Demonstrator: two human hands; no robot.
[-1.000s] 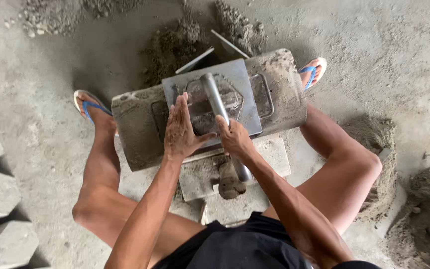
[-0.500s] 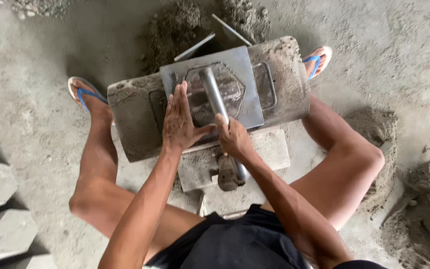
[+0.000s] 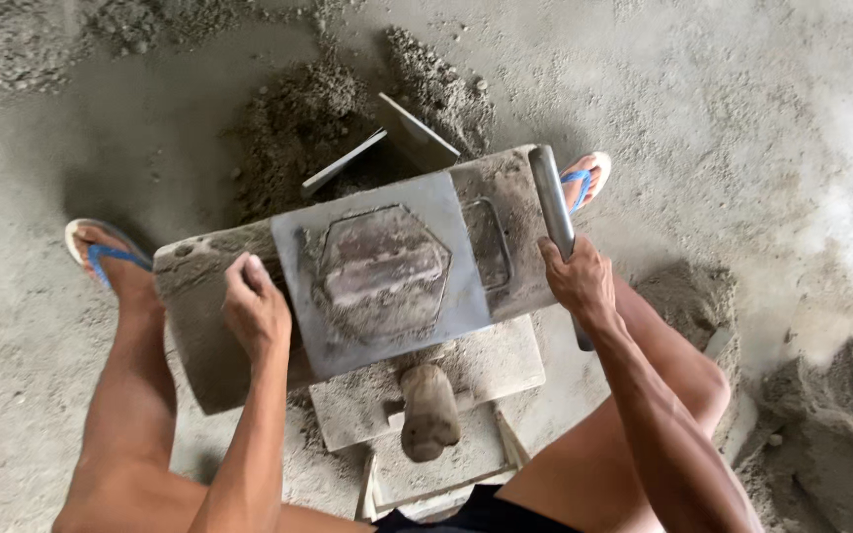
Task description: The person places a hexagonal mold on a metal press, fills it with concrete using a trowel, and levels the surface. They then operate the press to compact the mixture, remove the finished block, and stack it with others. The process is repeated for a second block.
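Head view, the only one I have: I look straight down between two bare knees onto a grey, dust-caked mould block (image 3: 211, 326) lying across the middle of the frame. On top of it sits a square metal plate (image 3: 382, 276) with a raised hexagonal form (image 3: 384, 271) at its centre, streaked with cement. The left hand (image 3: 257, 311), left of centre, is closed over the plate's left edge, fingers curled down onto the block. The right hand (image 3: 577, 281), right of centre, is wrapped tight around a metal pipe (image 3: 553, 212) that lies along the block's right end; the pipe's lower end shows again below the wrist. Below the plate, at lower centre, a worn wooden handle (image 3: 429, 410) rests on stacked flat slabs (image 3: 491, 365), touched by neither hand. Above the block, at upper centre, a heap of damp grey mix (image 3: 298, 128) holds two thin flat sheets (image 3: 417, 128) stuck into it edgewise. Blue-strapped sandals sit at each end of the block: left foot (image 3: 111, 262) at mid left, right foot (image 3: 582, 180) just beside the pipe's top. Bare concrete floor (image 3: 742, 109) all round, with loose mix (image 3: 821, 474) at lower right.
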